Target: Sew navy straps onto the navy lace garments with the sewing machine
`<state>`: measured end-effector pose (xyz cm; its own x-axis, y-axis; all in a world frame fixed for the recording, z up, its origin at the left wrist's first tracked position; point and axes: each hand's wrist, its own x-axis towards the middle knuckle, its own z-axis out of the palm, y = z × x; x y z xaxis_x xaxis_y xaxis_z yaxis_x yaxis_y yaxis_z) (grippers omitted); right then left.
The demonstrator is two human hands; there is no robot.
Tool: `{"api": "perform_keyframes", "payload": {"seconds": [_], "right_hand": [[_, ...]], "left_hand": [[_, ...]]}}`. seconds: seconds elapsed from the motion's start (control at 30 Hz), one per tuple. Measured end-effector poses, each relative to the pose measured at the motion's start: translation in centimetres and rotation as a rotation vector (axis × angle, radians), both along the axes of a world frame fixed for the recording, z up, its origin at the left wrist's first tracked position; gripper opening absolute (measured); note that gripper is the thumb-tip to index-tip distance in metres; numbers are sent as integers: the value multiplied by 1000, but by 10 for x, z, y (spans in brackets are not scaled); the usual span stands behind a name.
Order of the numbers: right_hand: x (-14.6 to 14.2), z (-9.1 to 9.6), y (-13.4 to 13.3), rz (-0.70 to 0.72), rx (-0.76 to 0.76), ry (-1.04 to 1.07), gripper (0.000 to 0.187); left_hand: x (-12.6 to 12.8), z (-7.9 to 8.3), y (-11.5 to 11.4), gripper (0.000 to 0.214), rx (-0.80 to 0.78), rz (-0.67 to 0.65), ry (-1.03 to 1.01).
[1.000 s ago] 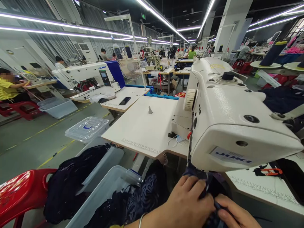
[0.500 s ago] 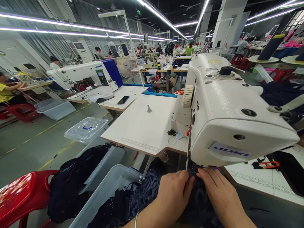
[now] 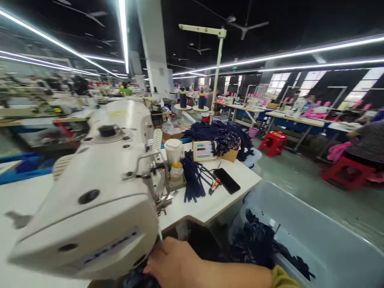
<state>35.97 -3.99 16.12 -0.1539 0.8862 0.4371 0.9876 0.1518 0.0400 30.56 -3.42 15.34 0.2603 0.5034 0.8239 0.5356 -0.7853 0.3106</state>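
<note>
My right hand (image 3: pixel 175 265) reaches in from the lower right, in a yellow-green sleeve (image 3: pixel 282 279). It rests with curled fingers on dark fabric (image 3: pixel 136 280) just under the head of a white sewing machine (image 3: pixel 99 192). The fingertips are hidden beneath the machine head. My left hand is out of the picture. The needle area (image 3: pixel 162 198) sits right above the hand.
On the white table (image 3: pixel 207 208) lie navy strips (image 3: pixel 192 180), a black phone (image 3: pixel 226 180), orange snips (image 3: pixel 214 186), a cup (image 3: pixel 173 150) and a control box (image 3: pixel 204 150). A grey bin (image 3: pixel 315 240) with dark pieces stands at right. Red stools (image 3: pixel 273 142) and a seated person (image 3: pixel 372 140) are beyond.
My view has swung sharply to the right, past the machine head to the table's right side and the bin. The left hand has left the picture; the right hand stays on the fabric.
</note>
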Motion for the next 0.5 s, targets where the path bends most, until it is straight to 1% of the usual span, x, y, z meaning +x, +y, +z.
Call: {"api": "perform_keyframes", "payload": {"seconds": [0.03, 0.1, 0.13, 0.2, 0.27, 0.37, 0.43, 0.5], "right_hand": [[1, -1, 1, 24, 4, 4, 20], [1, -2, 1, 42, 29, 3, 29], [1, -3, 0, 43, 53, -7, 33], [0, -5, 1, 17, 122, -12, 37], [1, -6, 3, -28, 233, -15, 42], [3, -7, 5, -53, 423, -7, 45], [3, -7, 1, -77, 469, 73, 36], [1, -5, -8, -117, 413, 223, 28]], "left_hand": [[11, 8, -3, 26, -56, 18, -37], [22, 21, -6, 33, -182, 87, -147], [24, 23, -7, 34, -232, 111, -200], [24, 20, -6, 34, -263, 117, -244], [24, 8, -5, 30, -222, 99, -164], [19, -12, 0, 23, -61, -45, 47], [1, -20, 10, 18, 27, -148, 138], [-31, -18, 25, 20, 75, -170, 181]]}}
